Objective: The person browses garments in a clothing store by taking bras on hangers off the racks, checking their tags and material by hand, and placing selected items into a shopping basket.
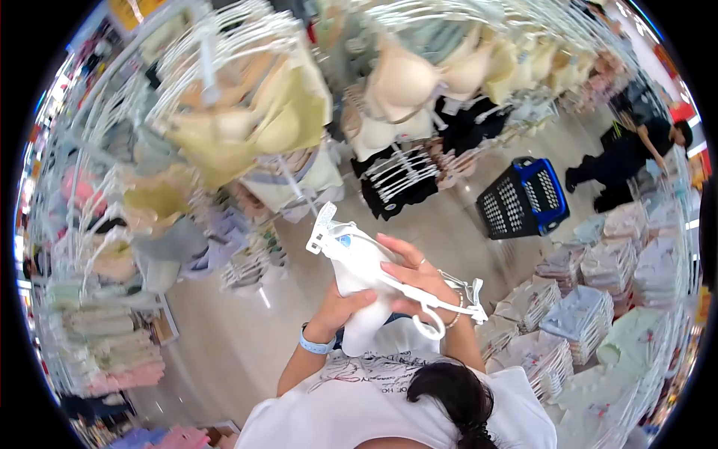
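Observation:
A white bra (360, 258) on a white plastic hanger (430, 323) is held in front of my chest. My left hand (340, 308), with a light blue band at its wrist, grips the bra's lower left part, thumb on top. At the right side, my right hand (415, 277) holds the bra and the hanger bar, its fingers partly behind the white fabric. The hanger's hook curves down below my right hand. A small blue label (345, 240) shows near the bra's upper end.
Racks of hanging bras (404, 78) stand ahead and to the left. A black and blue shopping basket (523, 198) is on the floor at the right. Beyond it, a person in dark clothes (632, 157) reaches toward a shelf. Folded clothes (576, 318) lie stacked at the right.

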Tool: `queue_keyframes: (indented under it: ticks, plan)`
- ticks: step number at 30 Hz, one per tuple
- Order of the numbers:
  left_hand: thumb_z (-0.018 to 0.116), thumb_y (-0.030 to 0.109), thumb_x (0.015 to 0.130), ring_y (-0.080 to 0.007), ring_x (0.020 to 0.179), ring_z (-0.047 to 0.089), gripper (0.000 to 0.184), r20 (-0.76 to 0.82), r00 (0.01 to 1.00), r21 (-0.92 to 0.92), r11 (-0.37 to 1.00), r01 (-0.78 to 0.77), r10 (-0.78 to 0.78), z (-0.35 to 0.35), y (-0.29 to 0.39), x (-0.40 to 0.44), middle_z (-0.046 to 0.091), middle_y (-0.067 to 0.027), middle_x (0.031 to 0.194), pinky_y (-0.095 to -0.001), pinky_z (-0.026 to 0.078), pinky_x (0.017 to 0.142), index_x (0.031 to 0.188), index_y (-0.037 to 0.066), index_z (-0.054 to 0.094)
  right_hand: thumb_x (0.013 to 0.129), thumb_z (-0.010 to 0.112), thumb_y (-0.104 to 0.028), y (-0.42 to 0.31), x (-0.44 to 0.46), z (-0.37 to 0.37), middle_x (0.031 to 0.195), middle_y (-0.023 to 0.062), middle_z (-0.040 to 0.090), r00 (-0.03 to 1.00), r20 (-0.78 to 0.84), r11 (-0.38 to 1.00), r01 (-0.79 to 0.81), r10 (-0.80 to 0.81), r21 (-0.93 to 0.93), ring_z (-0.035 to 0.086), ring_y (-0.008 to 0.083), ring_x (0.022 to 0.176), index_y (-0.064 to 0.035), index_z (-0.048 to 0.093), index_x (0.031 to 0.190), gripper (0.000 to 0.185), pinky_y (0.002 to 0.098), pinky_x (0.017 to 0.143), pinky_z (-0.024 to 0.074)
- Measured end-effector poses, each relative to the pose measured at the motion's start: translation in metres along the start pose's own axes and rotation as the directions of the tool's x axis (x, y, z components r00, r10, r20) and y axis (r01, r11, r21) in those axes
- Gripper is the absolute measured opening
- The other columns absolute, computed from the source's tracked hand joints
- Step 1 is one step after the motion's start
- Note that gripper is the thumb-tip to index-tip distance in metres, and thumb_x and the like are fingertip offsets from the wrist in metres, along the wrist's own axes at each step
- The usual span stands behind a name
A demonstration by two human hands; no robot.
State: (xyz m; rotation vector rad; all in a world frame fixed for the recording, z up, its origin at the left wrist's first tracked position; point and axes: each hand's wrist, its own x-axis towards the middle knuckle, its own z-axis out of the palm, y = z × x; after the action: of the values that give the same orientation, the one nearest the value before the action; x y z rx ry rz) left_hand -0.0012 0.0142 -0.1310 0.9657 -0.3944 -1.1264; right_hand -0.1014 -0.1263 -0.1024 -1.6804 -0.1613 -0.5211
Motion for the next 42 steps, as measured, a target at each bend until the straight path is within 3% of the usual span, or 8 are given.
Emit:
queue_keyframes:
  ticks: [7,15,18,24,27,28,34,42]
  plan:
    - [0.059,0.005,0.068,-0.0107,0.072,0.054,0.018,-0.023,1.000,0.416,0.910,0.008,0.002,0.066,0.000,0.063,0.058,-0.0047,0.078,-0.0237,0.043,0.066,0.085,-0.001,0.056,0.065,0.065,-0.017,-0.020,-0.029,-0.063,0.100,0.0119,0.041,0.958,-0.275,0.837,-0.214,0.079,-0.504,0.046,0.0255,0.088,-0.0129,0.036,0.120,0.062,0.0296,0.072,0.0417]
    - [0.058,0.010,0.072,-0.0162,0.102,0.042,0.056,0.192,0.981,0.272,0.962,-0.027,-0.026,0.102,-0.040,0.104,0.040,-0.0094,0.114,-0.0285,0.036,0.084,0.119,0.000,0.029,0.067,0.061,-0.009,-0.041,-0.044,-0.106,0.080,0.0101,0.042,0.912,-0.404,0.826,-0.283,0.074,-0.488,0.046,0.0243,0.074,-0.0094,0.038,0.118,0.056,0.0307,0.063,0.0387]
    - [0.066,0.025,0.067,-0.0180,0.111,0.032,0.075,0.753,0.658,-0.044,0.999,0.021,0.020,0.105,-0.041,0.118,0.032,-0.0087,0.122,-0.0292,0.026,0.093,0.124,0.001,0.022,0.064,0.060,-0.003,-0.057,-0.040,-0.122,0.082,0.0063,0.042,0.772,-0.624,0.934,-0.123,-0.121,-0.334,0.042,0.0170,0.075,-0.0065,0.035,0.120,0.061,0.0261,0.066,0.0354]
    - [0.071,0.024,0.061,-0.0189,0.111,0.033,0.082,0.529,0.346,0.600,0.630,0.493,-0.775,0.105,-0.068,0.154,0.033,-0.0084,0.122,-0.0303,0.025,0.094,0.124,0.002,0.022,0.063,0.061,-0.003,-0.061,0.003,-0.153,0.084,0.0051,0.043,0.527,-0.805,0.896,-0.166,-0.272,-0.412,0.041,0.0153,0.077,-0.0016,0.041,0.115,0.056,0.0240,0.067,0.0343]
    - [0.073,0.006,0.055,-0.0167,0.104,0.039,0.065,0.316,0.433,0.946,0.243,-0.217,-0.844,0.106,-0.113,0.177,0.044,-0.0081,0.111,-0.0313,0.032,0.088,0.111,0.001,0.040,0.062,0.060,-0.003,-0.041,0.018,-0.179,0.081,0.0047,0.043,0.409,-0.822,0.746,-0.379,-0.396,-0.548,0.040,0.0161,0.074,-0.0016,0.044,0.111,0.052,0.0240,0.065,0.0346]
    - [0.066,0.011,0.066,-0.0120,0.091,0.046,0.039,0.690,0.449,0.630,0.776,0.014,-0.568,0.115,-0.111,0.176,0.048,-0.0056,0.102,-0.0254,0.039,0.075,0.100,0.001,0.050,0.060,0.059,-0.001,-0.036,0.024,-0.187,0.079,0.0046,0.043,0.368,-0.869,0.759,-0.444,-0.330,-0.476,0.040,0.0168,0.071,-0.0023,0.046,0.108,0.049,0.0245,0.063,0.0347]
    - [0.043,0.004,0.078,-0.0031,0.066,0.040,0.024,0.579,0.740,0.233,0.939,0.253,-0.343,0.117,-0.100,0.241,0.045,0.0059,0.078,-0.0185,0.035,0.056,0.102,0.003,0.047,0.062,0.055,0.005,-0.038,0.047,-0.230,0.076,0.0062,0.040,0.326,-0.797,0.594,-0.537,-0.509,-0.599,0.044,0.0148,0.062,-0.0120,0.049,0.110,0.051,0.0222,0.055,0.0382]
    - [0.034,0.023,0.082,-0.0259,0.100,0.048,0.042,0.666,0.653,-0.165,0.783,0.600,-0.360,0.129,-0.033,0.307,0.046,-0.0172,0.111,-0.0352,0.039,0.085,0.114,-0.004,0.037,0.066,0.059,-0.004,-0.033,0.045,-0.257,0.079,0.0081,0.045,0.423,-0.809,0.464,-0.667,-0.408,-0.583,0.047,0.0187,0.071,-0.0112,0.040,0.117,0.056,0.0277,0.065,0.0392]
